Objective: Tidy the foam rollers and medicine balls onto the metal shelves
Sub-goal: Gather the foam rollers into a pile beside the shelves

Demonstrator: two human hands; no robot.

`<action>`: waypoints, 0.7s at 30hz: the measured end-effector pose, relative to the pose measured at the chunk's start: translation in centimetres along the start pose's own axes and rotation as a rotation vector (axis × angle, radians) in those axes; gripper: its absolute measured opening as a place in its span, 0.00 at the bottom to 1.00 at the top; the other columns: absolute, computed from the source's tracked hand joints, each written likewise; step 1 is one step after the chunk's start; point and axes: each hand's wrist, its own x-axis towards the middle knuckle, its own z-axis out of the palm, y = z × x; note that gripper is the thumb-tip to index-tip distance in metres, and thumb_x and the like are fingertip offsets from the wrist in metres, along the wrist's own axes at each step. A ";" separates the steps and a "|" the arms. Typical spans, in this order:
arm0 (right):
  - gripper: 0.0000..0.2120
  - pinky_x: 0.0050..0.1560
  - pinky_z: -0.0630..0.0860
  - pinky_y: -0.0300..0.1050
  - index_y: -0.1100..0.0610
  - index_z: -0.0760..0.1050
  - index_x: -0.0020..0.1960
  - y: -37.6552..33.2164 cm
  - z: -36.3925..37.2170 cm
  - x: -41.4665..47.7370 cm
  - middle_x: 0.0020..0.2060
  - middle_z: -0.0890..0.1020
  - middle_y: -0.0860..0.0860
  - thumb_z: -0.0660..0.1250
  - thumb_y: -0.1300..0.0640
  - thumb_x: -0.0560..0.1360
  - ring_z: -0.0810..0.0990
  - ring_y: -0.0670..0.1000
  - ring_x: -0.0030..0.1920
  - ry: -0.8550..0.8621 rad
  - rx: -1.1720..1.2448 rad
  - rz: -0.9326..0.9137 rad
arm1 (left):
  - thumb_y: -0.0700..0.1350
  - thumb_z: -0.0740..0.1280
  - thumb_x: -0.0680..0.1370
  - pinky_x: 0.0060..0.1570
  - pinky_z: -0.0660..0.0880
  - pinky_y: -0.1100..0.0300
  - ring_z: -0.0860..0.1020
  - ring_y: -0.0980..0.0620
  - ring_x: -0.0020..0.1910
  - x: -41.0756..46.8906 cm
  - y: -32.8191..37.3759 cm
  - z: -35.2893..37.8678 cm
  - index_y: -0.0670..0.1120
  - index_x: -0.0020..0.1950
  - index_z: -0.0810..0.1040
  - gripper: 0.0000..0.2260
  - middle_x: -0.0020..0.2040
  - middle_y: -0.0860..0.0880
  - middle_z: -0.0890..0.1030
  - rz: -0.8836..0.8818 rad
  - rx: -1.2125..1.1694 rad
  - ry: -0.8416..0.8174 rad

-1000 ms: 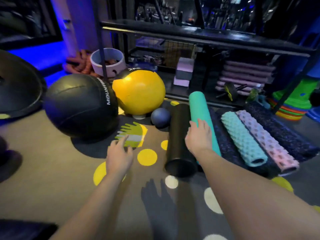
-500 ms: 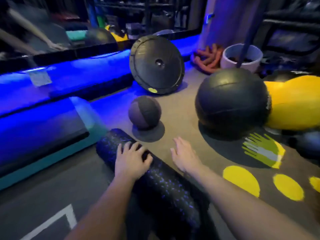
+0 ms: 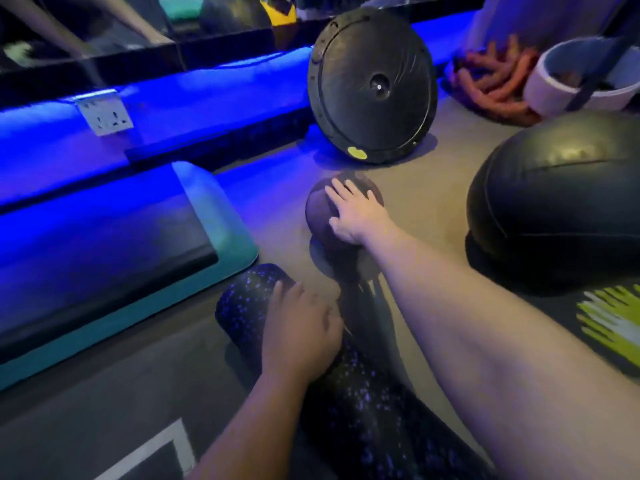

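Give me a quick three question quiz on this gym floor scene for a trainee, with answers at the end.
1. Which hand rests on the small ball?
2. The left hand is on: A the speckled foam roller, B a dumbbell, C a yoga mat?
3. True or false: the small ball sits on a metal shelf.
Key: 1 the right hand; 2 A; 3 false, it is on the floor.
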 end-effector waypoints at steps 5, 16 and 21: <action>0.37 0.72 0.68 0.56 0.58 0.59 0.80 2.9 5.7 -10.2 0.80 0.59 0.55 0.63 0.50 0.74 0.64 0.60 0.76 0.217 0.065 0.061 | 0.55 0.58 0.74 0.76 0.57 0.45 0.78 0.49 0.66 -0.2 -0.1 0.2 0.52 0.47 0.86 0.17 0.53 0.55 0.86 -0.002 0.015 -0.023; 0.25 0.39 0.77 0.50 0.54 0.81 0.46 14.9 1.9 -25.5 0.42 0.83 0.53 0.53 0.38 0.78 0.81 0.58 0.47 0.523 -0.002 0.227 | 0.55 0.52 0.80 0.79 0.46 0.42 0.63 0.48 0.79 0.8 3.1 -0.4 0.52 0.62 0.83 0.23 0.75 0.49 0.72 -0.193 0.083 -0.153; 0.31 0.73 0.62 0.62 0.49 0.72 0.72 13.1 5.9 -27.4 0.72 0.74 0.52 0.55 0.32 0.77 0.71 0.58 0.72 0.264 -0.200 -0.058 | 0.54 0.53 0.84 0.78 0.45 0.35 0.51 0.50 0.82 -1.7 1.8 -1.6 0.58 0.72 0.74 0.19 0.82 0.53 0.61 -0.258 0.109 -0.217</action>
